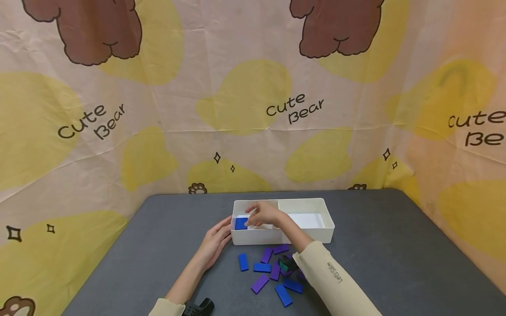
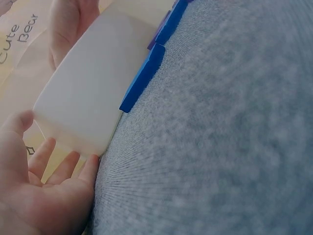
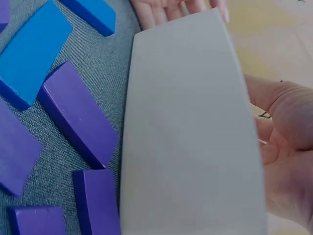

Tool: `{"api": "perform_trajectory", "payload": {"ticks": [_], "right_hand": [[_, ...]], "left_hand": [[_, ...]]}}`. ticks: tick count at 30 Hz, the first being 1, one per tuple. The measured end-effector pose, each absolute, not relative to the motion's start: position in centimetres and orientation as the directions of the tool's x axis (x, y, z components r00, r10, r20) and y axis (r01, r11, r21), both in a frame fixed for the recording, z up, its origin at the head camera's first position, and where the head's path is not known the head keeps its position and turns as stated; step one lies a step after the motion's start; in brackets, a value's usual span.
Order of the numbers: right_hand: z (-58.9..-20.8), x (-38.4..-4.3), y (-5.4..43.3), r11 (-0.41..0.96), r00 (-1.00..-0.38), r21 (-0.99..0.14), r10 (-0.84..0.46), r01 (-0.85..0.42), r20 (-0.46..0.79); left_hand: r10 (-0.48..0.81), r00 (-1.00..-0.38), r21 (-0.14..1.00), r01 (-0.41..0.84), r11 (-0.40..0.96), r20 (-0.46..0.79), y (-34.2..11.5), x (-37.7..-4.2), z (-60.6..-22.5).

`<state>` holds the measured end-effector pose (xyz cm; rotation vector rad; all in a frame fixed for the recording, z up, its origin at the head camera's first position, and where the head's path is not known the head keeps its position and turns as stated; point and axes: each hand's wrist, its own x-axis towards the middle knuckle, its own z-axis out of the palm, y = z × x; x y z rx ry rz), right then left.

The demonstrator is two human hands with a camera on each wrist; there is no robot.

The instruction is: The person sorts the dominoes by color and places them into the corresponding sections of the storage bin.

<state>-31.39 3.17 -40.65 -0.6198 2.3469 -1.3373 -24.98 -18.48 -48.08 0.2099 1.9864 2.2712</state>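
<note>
A white two-compartment box [image 1: 261,237] stands on the table. My left hand [image 1: 214,244] is at its left end, with straight, spread fingers touching the end wall in the left wrist view. My right hand [image 1: 265,213] reaches over the front wall into the left compartment, fingers bent. Its fingertips are right at the edge of a blue block [image 1: 240,223] lying inside; whether they pinch it I cannot tell. In the right wrist view the box's front wall [image 3: 186,122] hides the fingertips of my right hand [image 3: 288,132].
In front of the box lie several loose blocks, such as a blue block [image 1: 243,262] and a purple block [image 1: 259,284]. Some are partly under my right forearm. The right compartment shows a white floor [image 1: 308,220]. A patterned cloth [image 1: 245,96] hangs behind the grey table [image 1: 178,228].
</note>
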Motion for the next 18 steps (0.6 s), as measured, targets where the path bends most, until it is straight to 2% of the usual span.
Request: {"api": "perform_trajectory", "payload": {"ticks": [10, 18], "right_hand": [[-39.3, -29.8, 4.8, 0.439, -0.828, -0.84, -0.561, -0.319, 0.021], [-39.1, -28.3, 6.0, 0.385, -0.812, -0.849, -0.577, -0.363, 0.086]], "left_hand": [[0.175, -0.984, 0.992, 0.002, -0.127, 0.024, -18.5, -25.0, -48.1], [0.164, -0.986, 0.991, 0.0, -0.135, 0.023, -18.5, -25.0, -48.2]]}}
